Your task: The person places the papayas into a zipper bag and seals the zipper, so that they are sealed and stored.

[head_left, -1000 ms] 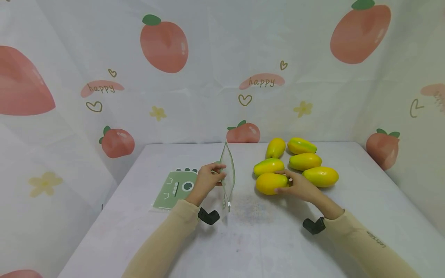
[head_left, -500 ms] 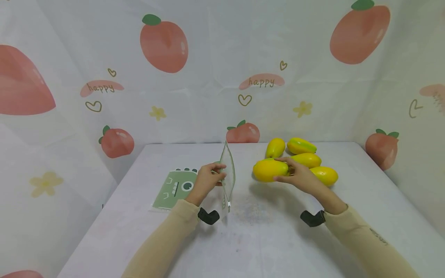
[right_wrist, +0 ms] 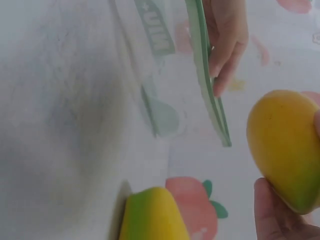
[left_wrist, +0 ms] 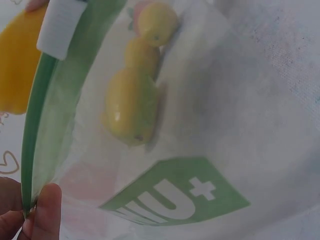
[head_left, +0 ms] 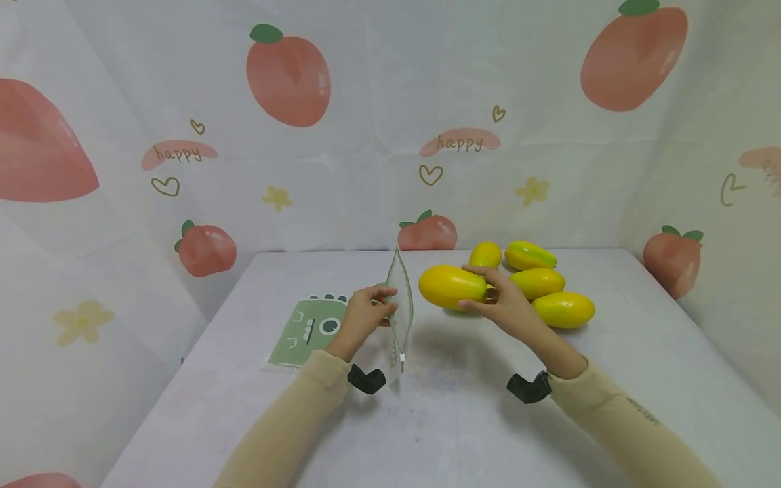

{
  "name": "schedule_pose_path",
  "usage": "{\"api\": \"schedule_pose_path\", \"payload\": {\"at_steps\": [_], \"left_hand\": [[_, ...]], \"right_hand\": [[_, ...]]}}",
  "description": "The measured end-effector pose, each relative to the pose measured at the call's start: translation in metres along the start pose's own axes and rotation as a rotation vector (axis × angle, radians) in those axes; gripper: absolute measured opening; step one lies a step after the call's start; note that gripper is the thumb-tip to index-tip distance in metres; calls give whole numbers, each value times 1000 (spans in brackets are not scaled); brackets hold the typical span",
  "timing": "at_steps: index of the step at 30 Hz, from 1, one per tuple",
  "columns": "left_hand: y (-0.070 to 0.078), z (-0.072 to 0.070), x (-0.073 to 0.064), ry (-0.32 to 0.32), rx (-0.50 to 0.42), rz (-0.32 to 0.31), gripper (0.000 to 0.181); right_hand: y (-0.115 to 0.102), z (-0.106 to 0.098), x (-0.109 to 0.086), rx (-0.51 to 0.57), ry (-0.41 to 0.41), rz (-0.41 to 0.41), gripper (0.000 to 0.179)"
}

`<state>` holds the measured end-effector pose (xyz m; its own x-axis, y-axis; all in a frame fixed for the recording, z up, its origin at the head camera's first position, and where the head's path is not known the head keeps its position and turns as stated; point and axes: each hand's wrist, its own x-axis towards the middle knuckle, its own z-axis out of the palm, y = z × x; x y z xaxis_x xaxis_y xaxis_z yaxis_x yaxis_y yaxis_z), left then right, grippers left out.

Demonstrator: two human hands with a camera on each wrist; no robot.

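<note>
My left hand (head_left: 366,315) pinches one side of a clear zip bag (head_left: 401,305), whose mouth gapes and faces the right hand. In the left wrist view, its green zip strip (left_wrist: 31,145) has a white slider (left_wrist: 62,25), and green lettering shows on the film. Fingers and thumb of my right hand (head_left: 512,308) grip a yellow papaya (head_left: 448,286) by its greenish end, raised above the table just right of the bag. In the right wrist view, the held papaya (right_wrist: 285,150) is apart from the bag's edge (right_wrist: 207,80).
Several other papayas lie at the back right, among them a front one (head_left: 563,310) and a far one (head_left: 530,255); one is mostly hidden behind the held fruit. A flat green monster-face bag (head_left: 299,342) lies left of my left hand. A fruit-print cloth (head_left: 366,169) walls the table.
My right hand has lifted the front-left papaya off the table and carried it up and left toward the bag. The left hand and the bag have stayed put.
</note>
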<state>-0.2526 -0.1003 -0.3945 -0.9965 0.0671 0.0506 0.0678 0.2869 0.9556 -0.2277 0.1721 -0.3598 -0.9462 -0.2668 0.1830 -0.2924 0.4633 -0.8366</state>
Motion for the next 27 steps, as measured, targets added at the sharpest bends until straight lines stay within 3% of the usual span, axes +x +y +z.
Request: {"api": "schedule_pose_path", "payload": {"at_steps": [13,27], "left_hand": [[1,1,-1,-6,30,-20,28],[-3,0,2,7,15,7,34]], "right_hand": [[-7,26,8,69,-43,-33,66],[-2,47,14,33,-62,-27,67]]}}
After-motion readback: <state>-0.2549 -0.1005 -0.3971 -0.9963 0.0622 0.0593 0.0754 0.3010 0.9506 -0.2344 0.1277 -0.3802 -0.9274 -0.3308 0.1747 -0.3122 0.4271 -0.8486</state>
